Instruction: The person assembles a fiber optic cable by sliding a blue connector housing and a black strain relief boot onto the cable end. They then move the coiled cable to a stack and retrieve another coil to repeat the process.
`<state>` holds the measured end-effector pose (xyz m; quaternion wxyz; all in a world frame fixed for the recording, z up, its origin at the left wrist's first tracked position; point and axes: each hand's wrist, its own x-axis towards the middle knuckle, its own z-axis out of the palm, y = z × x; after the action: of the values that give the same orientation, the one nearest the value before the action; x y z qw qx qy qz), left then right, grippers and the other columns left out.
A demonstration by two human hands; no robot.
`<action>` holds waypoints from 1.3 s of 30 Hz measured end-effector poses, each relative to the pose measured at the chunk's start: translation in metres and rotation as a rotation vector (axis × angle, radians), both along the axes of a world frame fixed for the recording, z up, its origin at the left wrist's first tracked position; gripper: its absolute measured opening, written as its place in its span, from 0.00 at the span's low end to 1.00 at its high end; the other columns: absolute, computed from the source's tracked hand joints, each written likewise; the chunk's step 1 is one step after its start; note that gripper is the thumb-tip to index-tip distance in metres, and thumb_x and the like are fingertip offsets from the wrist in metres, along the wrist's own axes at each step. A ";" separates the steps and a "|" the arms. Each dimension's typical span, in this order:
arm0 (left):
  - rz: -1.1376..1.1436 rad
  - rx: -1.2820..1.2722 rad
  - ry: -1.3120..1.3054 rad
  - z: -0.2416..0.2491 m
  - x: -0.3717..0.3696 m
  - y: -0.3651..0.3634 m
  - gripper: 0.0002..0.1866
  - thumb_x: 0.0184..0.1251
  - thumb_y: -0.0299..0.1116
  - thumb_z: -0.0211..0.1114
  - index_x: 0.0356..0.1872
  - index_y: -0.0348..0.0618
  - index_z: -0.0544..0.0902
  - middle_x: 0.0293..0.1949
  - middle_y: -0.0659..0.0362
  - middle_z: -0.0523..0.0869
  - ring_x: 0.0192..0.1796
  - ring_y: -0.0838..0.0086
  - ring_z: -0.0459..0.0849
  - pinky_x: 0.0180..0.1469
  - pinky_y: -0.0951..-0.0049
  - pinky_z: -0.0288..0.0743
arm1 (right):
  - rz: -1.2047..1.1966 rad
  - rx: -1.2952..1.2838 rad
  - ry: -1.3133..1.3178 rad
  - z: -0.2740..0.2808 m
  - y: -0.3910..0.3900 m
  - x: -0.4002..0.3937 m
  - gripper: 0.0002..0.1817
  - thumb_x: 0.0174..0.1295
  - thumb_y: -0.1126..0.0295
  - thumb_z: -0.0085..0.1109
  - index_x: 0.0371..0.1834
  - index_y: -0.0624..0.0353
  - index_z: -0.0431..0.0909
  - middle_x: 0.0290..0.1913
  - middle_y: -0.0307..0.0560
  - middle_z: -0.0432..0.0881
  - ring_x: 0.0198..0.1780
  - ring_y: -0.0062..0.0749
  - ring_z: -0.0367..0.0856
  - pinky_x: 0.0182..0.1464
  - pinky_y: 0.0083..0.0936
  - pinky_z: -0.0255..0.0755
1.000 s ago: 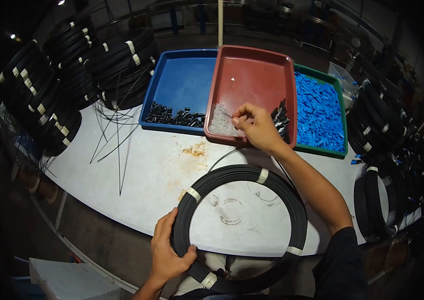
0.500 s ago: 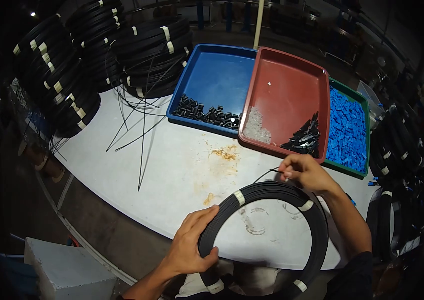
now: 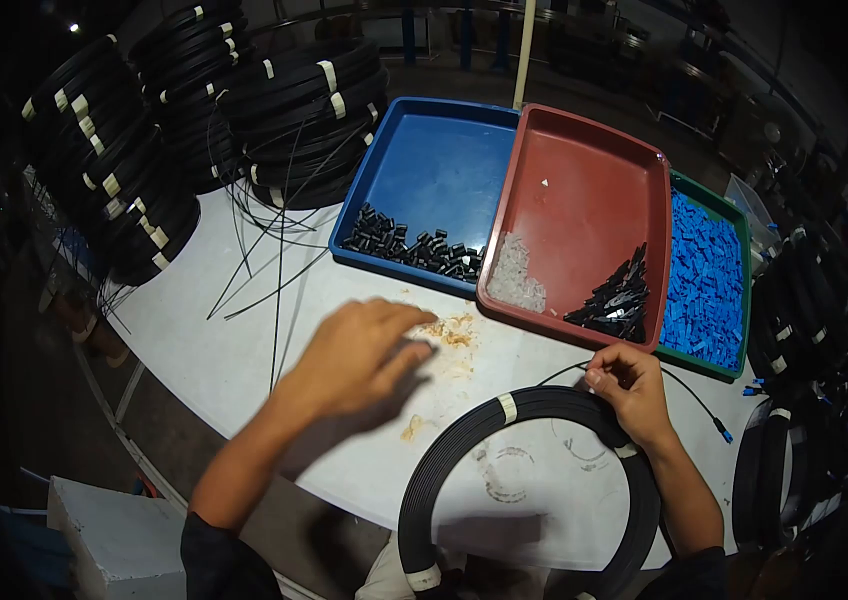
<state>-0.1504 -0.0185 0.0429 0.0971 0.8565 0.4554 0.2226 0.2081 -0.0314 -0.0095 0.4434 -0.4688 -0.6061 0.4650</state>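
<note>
My left hand [image 3: 359, 352] is above the white table, fingers apart and holding nothing, left of the coil and below the blue tray. My right hand [image 3: 632, 390] pinches a thin black cable [image 3: 562, 373] at the top right of a coil of black cable [image 3: 441, 450]. White bands [image 3: 508, 407] bind the coil, which rests at the table's near edge. Right of my right hand, a length of cable ends in a small blue connector [image 3: 725, 434]. The fingers partly hide the pinched cable.
A blue tray [image 3: 434, 160] holds black pieces. Overlapping it, a red tray [image 3: 584, 190] holds clear and black parts. A green tray [image 3: 746, 300] holds blue pieces. Stacked cable coils [image 3: 294, 110] stand at the left, with loose ends across the table [image 3: 194, 300]. More coils [image 3: 769, 470] are at the right.
My left hand has let go of the coil and moved up and left over the table. My right hand has shifted slightly right and down. The blue connector now shows more fully.
</note>
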 end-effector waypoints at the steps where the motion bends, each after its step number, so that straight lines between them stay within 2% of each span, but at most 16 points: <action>1: 0.046 0.007 0.070 0.003 -0.008 0.026 0.16 0.70 0.37 0.66 0.54 0.43 0.86 0.52 0.49 0.89 0.55 0.54 0.86 0.57 0.55 0.77 | 0.009 0.059 -0.071 0.000 0.000 -0.001 0.03 0.66 0.76 0.67 0.37 0.62 0.81 0.28 0.30 0.78 0.28 0.09 0.68 0.32 0.12 0.60; 3: 0.135 0.105 0.067 -0.001 -0.025 0.075 0.12 0.67 0.30 0.67 0.49 0.42 0.89 0.47 0.50 0.91 0.52 0.56 0.88 0.54 0.56 0.80 | -0.013 0.048 -0.134 0.007 -0.005 -0.005 0.03 0.63 0.77 0.69 0.34 0.64 0.84 0.26 0.31 0.79 0.25 0.09 0.66 0.28 0.15 0.59; 5: 0.223 -0.054 0.029 0.001 -0.037 0.117 0.11 0.62 0.25 0.68 0.46 0.43 0.91 0.47 0.52 0.91 0.52 0.59 0.88 0.53 0.57 0.80 | -0.014 0.111 -0.201 0.004 -0.005 -0.003 0.02 0.60 0.78 0.70 0.33 0.65 0.85 0.26 0.34 0.80 0.24 0.10 0.66 0.26 0.16 0.58; 7: 0.252 -0.046 0.068 0.003 -0.036 0.142 0.12 0.61 0.24 0.69 0.45 0.42 0.91 0.47 0.53 0.91 0.52 0.59 0.88 0.55 0.59 0.81 | -0.033 0.125 -0.231 0.012 -0.006 -0.003 0.03 0.58 0.77 0.71 0.32 0.65 0.86 0.25 0.36 0.80 0.22 0.12 0.65 0.26 0.17 0.58; 9: 0.281 -0.044 0.108 -0.001 -0.035 0.161 0.12 0.60 0.24 0.71 0.45 0.42 0.92 0.47 0.53 0.91 0.52 0.60 0.88 0.56 0.62 0.81 | -0.005 0.120 -0.295 0.016 -0.007 -0.003 0.05 0.57 0.75 0.71 0.33 0.65 0.86 0.28 0.39 0.83 0.26 0.14 0.71 0.30 0.17 0.63; 10: 0.231 0.064 0.193 -0.005 -0.034 0.169 0.12 0.59 0.24 0.71 0.44 0.45 0.92 0.46 0.55 0.91 0.51 0.61 0.87 0.55 0.61 0.80 | -0.015 0.186 -0.263 0.011 -0.005 -0.003 0.04 0.57 0.76 0.71 0.32 0.65 0.87 0.25 0.38 0.80 0.21 0.14 0.65 0.26 0.19 0.59; 11: 0.180 0.172 0.277 -0.008 -0.035 0.176 0.12 0.58 0.24 0.71 0.42 0.48 0.93 0.44 0.57 0.91 0.51 0.61 0.85 0.53 0.59 0.78 | -0.017 0.184 -0.258 0.009 -0.004 -0.003 0.04 0.57 0.76 0.71 0.32 0.65 0.87 0.25 0.38 0.80 0.21 0.14 0.65 0.26 0.19 0.59; 14: 0.123 0.240 0.414 -0.009 -0.032 0.187 0.13 0.55 0.26 0.74 0.43 0.48 0.93 0.45 0.59 0.90 0.51 0.64 0.82 0.55 0.62 0.75 | -0.002 0.188 -0.265 0.010 -0.003 -0.003 0.04 0.57 0.76 0.72 0.32 0.65 0.87 0.25 0.39 0.81 0.21 0.13 0.65 0.26 0.18 0.59; 18: 0.089 0.229 0.443 -0.016 -0.035 0.196 0.13 0.52 0.26 0.75 0.41 0.49 0.93 0.47 0.62 0.89 0.51 0.64 0.81 0.54 0.63 0.73 | -0.012 0.178 -0.235 0.008 -0.003 -0.003 0.04 0.58 0.77 0.71 0.33 0.66 0.86 0.25 0.39 0.81 0.22 0.13 0.65 0.27 0.17 0.60; 24: 0.084 0.171 0.378 -0.010 -0.038 0.192 0.09 0.51 0.27 0.76 0.36 0.46 0.92 0.41 0.60 0.90 0.47 0.62 0.81 0.52 0.63 0.71 | -0.045 0.120 -0.200 0.004 -0.004 -0.003 0.03 0.60 0.79 0.70 0.34 0.67 0.85 0.26 0.37 0.81 0.24 0.11 0.66 0.28 0.15 0.61; 27: 0.145 0.221 0.246 -0.009 -0.038 0.185 0.09 0.53 0.28 0.76 0.37 0.46 0.91 0.36 0.57 0.89 0.43 0.63 0.83 0.49 0.65 0.73 | -0.054 0.086 -0.205 0.009 -0.008 -0.002 0.03 0.62 0.80 0.68 0.36 0.67 0.84 0.27 0.35 0.81 0.25 0.09 0.67 0.29 0.14 0.62; 29: 0.197 0.147 -0.092 -0.008 -0.037 0.178 0.09 0.55 0.28 0.76 0.38 0.44 0.90 0.34 0.57 0.90 0.38 0.69 0.86 0.45 0.70 0.76 | -0.093 0.116 -0.155 0.006 -0.009 -0.003 0.04 0.62 0.80 0.68 0.38 0.67 0.84 0.28 0.36 0.81 0.26 0.10 0.69 0.31 0.14 0.63; 30: 0.192 0.149 -0.094 -0.010 -0.038 0.177 0.09 0.55 0.28 0.76 0.38 0.44 0.90 0.34 0.57 0.90 0.38 0.69 0.86 0.45 0.70 0.76 | -0.100 0.103 -0.126 0.005 -0.010 -0.002 0.05 0.63 0.79 0.67 0.41 0.66 0.84 0.30 0.35 0.81 0.29 0.11 0.70 0.33 0.14 0.64; 32: 0.077 0.011 -0.419 -0.014 -0.041 0.174 0.07 0.57 0.27 0.75 0.37 0.40 0.87 0.34 0.59 0.90 0.36 0.75 0.86 0.42 0.74 0.77 | -0.096 0.092 -0.121 0.006 -0.010 0.002 0.05 0.64 0.78 0.67 0.42 0.65 0.84 0.32 0.35 0.81 0.30 0.11 0.71 0.34 0.14 0.65; 34: 0.023 -0.005 -0.493 -0.012 -0.040 0.165 0.07 0.58 0.27 0.75 0.36 0.39 0.86 0.34 0.59 0.90 0.36 0.77 0.86 0.44 0.75 0.77 | -0.089 0.048 -0.111 0.010 -0.011 0.009 0.06 0.65 0.76 0.65 0.43 0.64 0.84 0.35 0.35 0.81 0.32 0.13 0.72 0.36 0.16 0.66; 39: -0.161 -0.153 -0.704 -0.011 -0.018 0.131 0.08 0.60 0.24 0.76 0.37 0.38 0.84 0.38 0.58 0.88 0.40 0.79 0.84 0.47 0.77 0.77 | -0.190 0.149 -0.135 0.005 -0.022 0.019 0.06 0.63 0.78 0.65 0.42 0.65 0.85 0.35 0.37 0.80 0.29 0.14 0.69 0.33 0.17 0.64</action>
<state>-0.1682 0.1128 0.0318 0.3286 0.7510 0.3405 0.4606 0.2274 -0.0530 -0.0041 0.4773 -0.5199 -0.6204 0.3419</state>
